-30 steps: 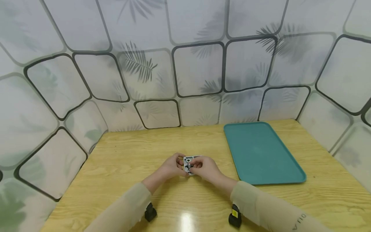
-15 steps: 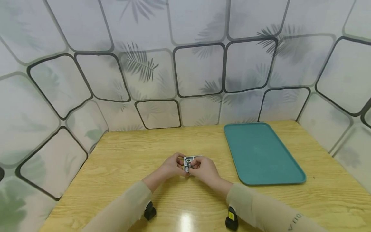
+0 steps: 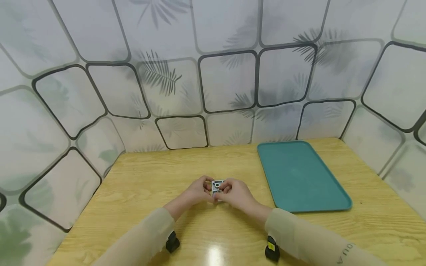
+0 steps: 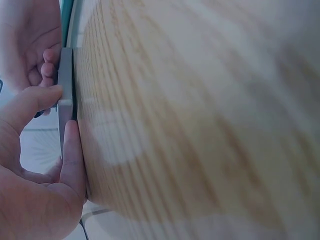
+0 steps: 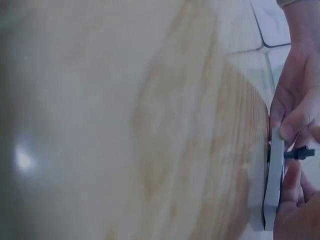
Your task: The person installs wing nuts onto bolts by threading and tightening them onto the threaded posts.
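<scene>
Left hand (image 3: pixel 198 191) grips one grey block (image 3: pixel 215 183) — right hand (image 3: pixel 237 192) beside one dark peg (image 5: pixel 300 153) (pinch unclear).

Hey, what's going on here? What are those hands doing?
A person is working on a small grey block over the wooden table. The left hand grips one edge of it. The right hand reaches over it, fingers curled close to a dark peg sticking up from it; I can't tell if they pinch the peg. A teal tray lies to the right.
</scene>
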`<state>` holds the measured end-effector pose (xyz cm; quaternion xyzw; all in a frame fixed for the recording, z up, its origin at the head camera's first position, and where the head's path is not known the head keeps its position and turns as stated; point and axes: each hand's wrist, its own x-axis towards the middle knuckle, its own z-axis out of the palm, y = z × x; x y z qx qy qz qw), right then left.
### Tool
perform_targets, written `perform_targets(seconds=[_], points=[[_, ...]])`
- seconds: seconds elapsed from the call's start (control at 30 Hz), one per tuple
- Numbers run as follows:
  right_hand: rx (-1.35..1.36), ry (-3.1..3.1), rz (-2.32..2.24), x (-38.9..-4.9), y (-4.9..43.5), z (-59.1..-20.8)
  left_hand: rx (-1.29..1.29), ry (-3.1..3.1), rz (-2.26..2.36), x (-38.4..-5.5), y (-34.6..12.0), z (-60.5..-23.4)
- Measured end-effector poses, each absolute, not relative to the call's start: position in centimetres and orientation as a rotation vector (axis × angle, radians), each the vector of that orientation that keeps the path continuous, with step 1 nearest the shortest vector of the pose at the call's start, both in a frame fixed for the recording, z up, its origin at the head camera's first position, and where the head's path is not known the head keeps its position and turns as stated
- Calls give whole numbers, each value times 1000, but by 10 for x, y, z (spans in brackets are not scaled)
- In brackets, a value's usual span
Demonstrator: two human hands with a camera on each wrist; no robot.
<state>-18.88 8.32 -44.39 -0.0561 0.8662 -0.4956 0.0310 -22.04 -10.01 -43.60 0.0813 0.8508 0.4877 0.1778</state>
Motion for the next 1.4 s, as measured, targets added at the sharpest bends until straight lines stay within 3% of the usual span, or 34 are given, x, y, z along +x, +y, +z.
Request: perform_targets(seconds=[0.63, 1.4], points=[[-455, 2488, -1558, -196, 98, -447, 240, 2387, 1390, -217, -101, -436], [-334, 2599, -1556, -193, 90, -449, 226, 2391, 1399, -218, -101, -437]])
